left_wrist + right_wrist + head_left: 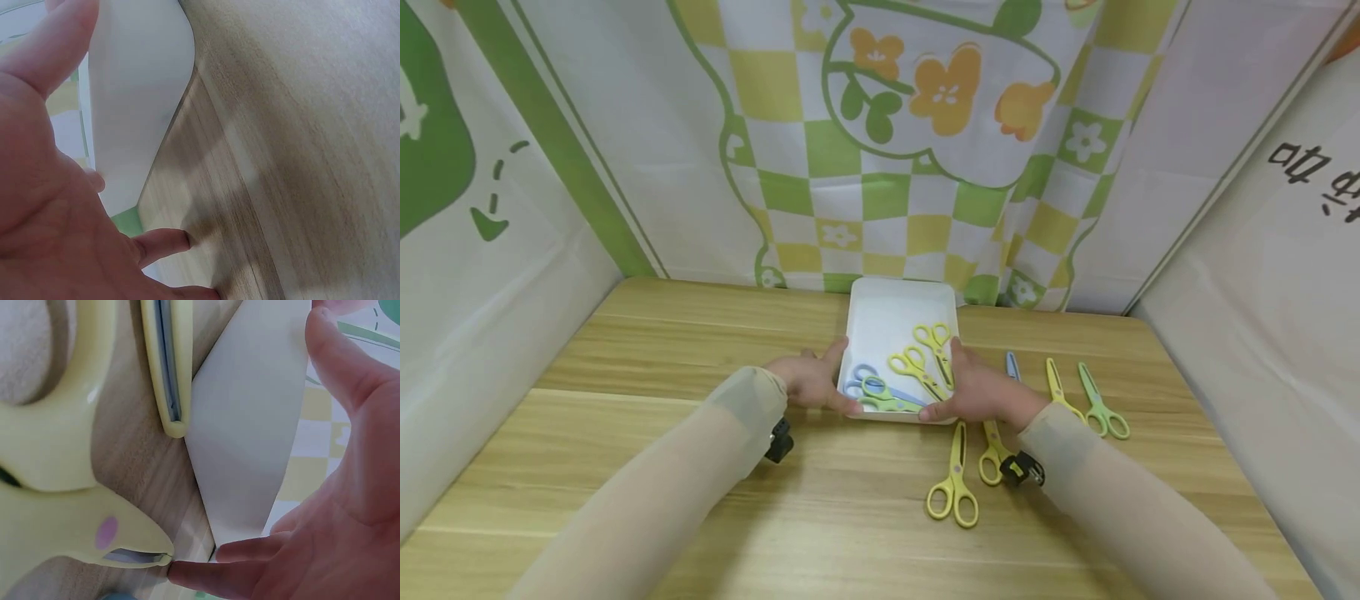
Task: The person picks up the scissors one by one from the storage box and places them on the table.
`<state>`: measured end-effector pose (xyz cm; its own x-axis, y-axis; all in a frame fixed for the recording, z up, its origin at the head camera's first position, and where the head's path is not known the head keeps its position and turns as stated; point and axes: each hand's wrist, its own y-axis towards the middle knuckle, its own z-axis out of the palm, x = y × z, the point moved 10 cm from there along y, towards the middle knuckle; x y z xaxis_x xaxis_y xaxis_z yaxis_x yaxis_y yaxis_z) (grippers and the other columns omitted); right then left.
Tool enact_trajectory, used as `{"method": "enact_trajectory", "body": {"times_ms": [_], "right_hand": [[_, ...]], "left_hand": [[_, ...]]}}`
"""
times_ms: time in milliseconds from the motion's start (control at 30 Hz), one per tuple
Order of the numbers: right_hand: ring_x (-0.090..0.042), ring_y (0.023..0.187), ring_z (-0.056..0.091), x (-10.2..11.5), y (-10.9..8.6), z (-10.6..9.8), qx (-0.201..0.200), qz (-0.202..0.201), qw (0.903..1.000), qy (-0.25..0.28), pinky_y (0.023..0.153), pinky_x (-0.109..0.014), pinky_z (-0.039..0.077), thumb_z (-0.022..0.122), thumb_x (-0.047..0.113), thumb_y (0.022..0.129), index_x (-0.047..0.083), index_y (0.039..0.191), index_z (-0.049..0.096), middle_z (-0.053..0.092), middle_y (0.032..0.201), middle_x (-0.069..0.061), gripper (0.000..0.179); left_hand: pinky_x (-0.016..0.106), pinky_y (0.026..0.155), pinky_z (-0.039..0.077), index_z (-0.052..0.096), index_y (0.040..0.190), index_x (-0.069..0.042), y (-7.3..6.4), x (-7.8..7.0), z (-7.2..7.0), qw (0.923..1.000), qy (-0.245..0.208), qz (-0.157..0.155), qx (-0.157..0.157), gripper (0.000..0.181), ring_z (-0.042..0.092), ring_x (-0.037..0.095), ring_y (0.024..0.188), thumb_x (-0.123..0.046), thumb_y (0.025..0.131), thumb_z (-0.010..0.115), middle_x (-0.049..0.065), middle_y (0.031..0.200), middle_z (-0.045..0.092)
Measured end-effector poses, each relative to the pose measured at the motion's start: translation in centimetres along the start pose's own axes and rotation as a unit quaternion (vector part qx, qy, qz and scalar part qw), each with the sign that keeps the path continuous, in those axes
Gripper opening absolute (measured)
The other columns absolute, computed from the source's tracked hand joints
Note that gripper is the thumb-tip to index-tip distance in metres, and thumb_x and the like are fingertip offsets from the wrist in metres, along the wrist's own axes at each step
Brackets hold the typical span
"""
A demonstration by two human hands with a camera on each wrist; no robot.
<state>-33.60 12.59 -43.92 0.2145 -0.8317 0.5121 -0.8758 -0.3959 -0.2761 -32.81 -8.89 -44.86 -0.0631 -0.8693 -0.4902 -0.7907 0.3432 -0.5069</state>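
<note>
A white tray (883, 321) lies flat on the table at its far side. My left hand (811, 379) is at the tray's left side, thumb at the front corner and fingers spread along the wall. At the opposite side, my right hand (981, 387) has its thumb on the front rim and its extended fingers beside the wall. Inside lie yellow scissors (912, 365), a second yellow pair (937, 343), a blue pair (865, 372) and a green pair (880, 397). In the right wrist view, yellow scissors (56, 512) lie below the right hand's fingers.
Outside the tray, yellow scissors (957, 475) lie in front of its right corner, with another yellow pair (992, 446) under the right wrist. Farther right are blue scissors (1012, 367), partly hidden, yellow scissors (1056, 387) and green scissors (1096, 408). A patterned curtain (880, 200) hangs behind the table.
</note>
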Motion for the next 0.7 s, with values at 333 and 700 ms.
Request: {"method": "enact_trajectory", "body": {"times_ms": [333,700], "right_hand": [[-0.045,0.144,0.017,-0.06,-0.03,-0.13,-0.012,0.001,0.9994,0.034,0.115,-0.051,0.019,0.089,0.053,0.068,-0.012,0.152,-0.005,0.011,0.155,-0.038,0.142],[-0.045,0.137,0.034,-0.10,0.20,-0.02,-0.012,-0.021,0.9973,0.069,0.111,-0.053,0.029,0.091,0.049,0.067,-0.008,0.153,0.001,0.031,0.148,-0.039,0.137]], "left_hand": [[0.071,0.107,0.015,-0.013,0.159,-0.021,0.07,-0.02,0.19,0.9999,-0.007,-0.001,0.009,0.121,0.000,0.054,0.143,-0.056,0.084,0.074,0.040,0.155,-0.003],[0.072,0.107,0.012,-0.014,0.159,-0.020,0.07,-0.12,0.16,0.9999,-0.012,0.004,0.010,0.121,-0.002,0.054,0.143,-0.055,0.084,0.075,0.041,0.155,-0.005]]}}
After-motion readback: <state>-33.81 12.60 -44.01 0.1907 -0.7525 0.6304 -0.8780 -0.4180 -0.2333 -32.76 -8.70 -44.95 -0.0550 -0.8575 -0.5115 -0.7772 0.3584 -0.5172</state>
